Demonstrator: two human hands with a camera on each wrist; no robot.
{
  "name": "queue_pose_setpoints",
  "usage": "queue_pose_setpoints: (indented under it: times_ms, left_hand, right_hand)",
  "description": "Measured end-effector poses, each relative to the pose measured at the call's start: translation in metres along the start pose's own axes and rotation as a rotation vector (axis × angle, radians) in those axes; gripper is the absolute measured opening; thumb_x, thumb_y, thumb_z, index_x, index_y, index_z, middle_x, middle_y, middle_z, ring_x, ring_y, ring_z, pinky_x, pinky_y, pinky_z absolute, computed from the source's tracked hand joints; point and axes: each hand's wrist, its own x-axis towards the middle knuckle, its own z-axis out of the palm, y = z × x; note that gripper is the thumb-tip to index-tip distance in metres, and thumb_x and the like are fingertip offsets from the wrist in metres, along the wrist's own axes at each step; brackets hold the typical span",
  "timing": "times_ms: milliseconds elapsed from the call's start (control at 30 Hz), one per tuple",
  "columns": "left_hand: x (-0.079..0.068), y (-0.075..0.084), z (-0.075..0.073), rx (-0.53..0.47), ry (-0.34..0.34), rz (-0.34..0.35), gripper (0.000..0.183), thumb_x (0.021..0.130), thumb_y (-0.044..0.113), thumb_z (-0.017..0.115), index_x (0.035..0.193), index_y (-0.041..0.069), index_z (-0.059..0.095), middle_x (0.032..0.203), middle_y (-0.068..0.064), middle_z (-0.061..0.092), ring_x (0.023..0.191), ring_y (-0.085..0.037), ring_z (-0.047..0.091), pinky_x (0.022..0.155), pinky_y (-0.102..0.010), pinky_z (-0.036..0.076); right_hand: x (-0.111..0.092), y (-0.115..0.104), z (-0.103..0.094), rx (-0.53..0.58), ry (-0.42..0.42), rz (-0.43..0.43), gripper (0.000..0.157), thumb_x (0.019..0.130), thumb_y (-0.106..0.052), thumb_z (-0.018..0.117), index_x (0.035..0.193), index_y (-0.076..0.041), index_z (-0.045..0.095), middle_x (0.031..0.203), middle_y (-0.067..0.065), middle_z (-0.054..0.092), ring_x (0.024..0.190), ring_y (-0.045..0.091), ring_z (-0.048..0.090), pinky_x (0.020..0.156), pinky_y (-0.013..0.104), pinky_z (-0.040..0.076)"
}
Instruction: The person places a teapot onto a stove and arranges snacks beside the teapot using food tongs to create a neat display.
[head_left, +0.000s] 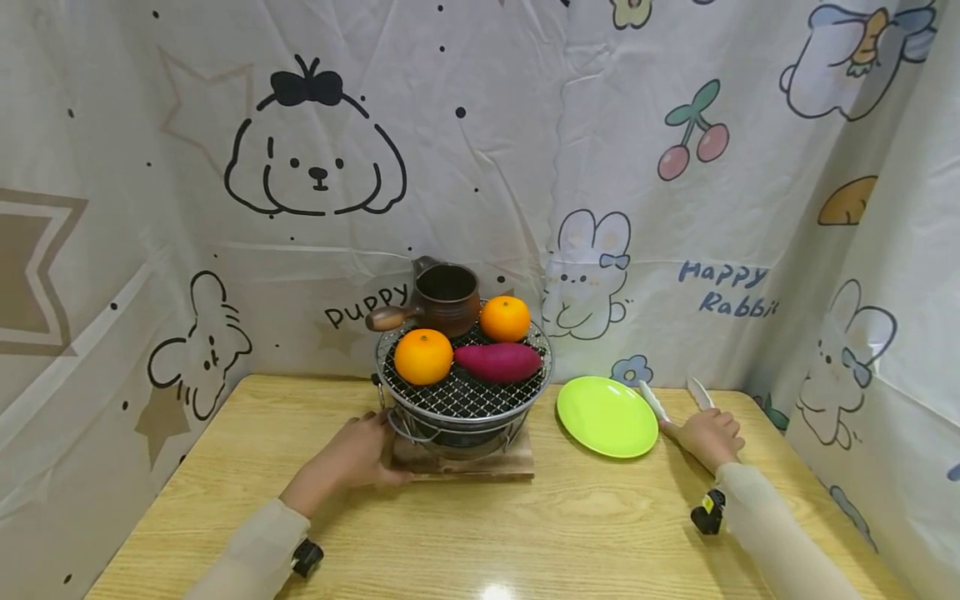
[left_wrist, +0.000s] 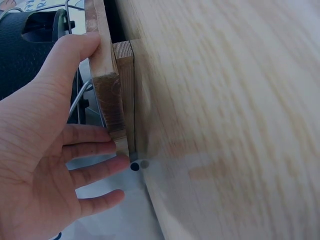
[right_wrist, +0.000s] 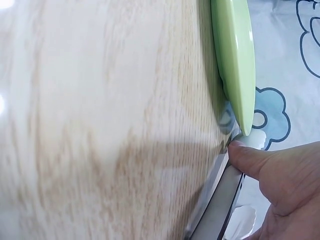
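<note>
My left hand [head_left: 367, 450] is at the left end of a wooden board [head_left: 480, 465] under a round tabletop grill [head_left: 457, 437]. In the left wrist view, its thumb touches the board's edge and its straight, spread fingers reach along the board's end. On the grill's mesh [head_left: 465, 400] sit two oranges [head_left: 423, 357], a purple sweet potato [head_left: 498, 363] and a brown pot [head_left: 447, 304] with a side handle. My right hand [head_left: 708, 437] holds tongs with pale tips [head_left: 654, 402], spread apart on the table. Its thumb presses one tong arm [right_wrist: 220, 200] beside a green plate [head_left: 607, 417].
The wooden table [head_left: 570, 533] extends in front of the grill and plate. A printed cloth [head_left: 480, 167] hangs close behind the table and along its sides. A wire handle [head_left: 411, 429] sticks out from the grill near the left hand.
</note>
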Motion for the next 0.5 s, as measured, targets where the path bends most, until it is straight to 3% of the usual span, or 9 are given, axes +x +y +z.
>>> queue_pose_setpoints:
  times_ms: [167, 500]
  left_hand:
    - [-0.0002, 0.0008, 0.0001, 0.005, -0.009, -0.002, 0.075, 0.069, 0.06, 0.084, 0.117, 0.004, 0.068, 0.124, -0.017, 0.067, 0.099, -0.036, 0.065, 0.081, -0.054, 0.056]
    - [-0.0011, 0.0021, -0.0022, 0.003, -0.007, -0.005, 0.084, 0.069, 0.059, 0.084, 0.127, 0.002, 0.065, 0.126, -0.016, 0.067, 0.1, -0.036, 0.065, 0.081, -0.054, 0.056]
  right_hand:
    - [-0.0003, 0.0027, 0.001, -0.008, -0.011, 0.001, 0.096, 0.095, -0.053, 0.06, 0.124, 0.034, 0.028, 0.108, 0.043, 0.036, 0.11, 0.057, 0.036, 0.096, 0.066, 0.037]
    - [-0.0014, 0.0022, -0.0002, -0.014, -0.015, -0.008, 0.095, 0.096, -0.054, 0.058, 0.123, 0.033, 0.029, 0.109, 0.043, 0.036, 0.11, 0.057, 0.036, 0.098, 0.067, 0.036]
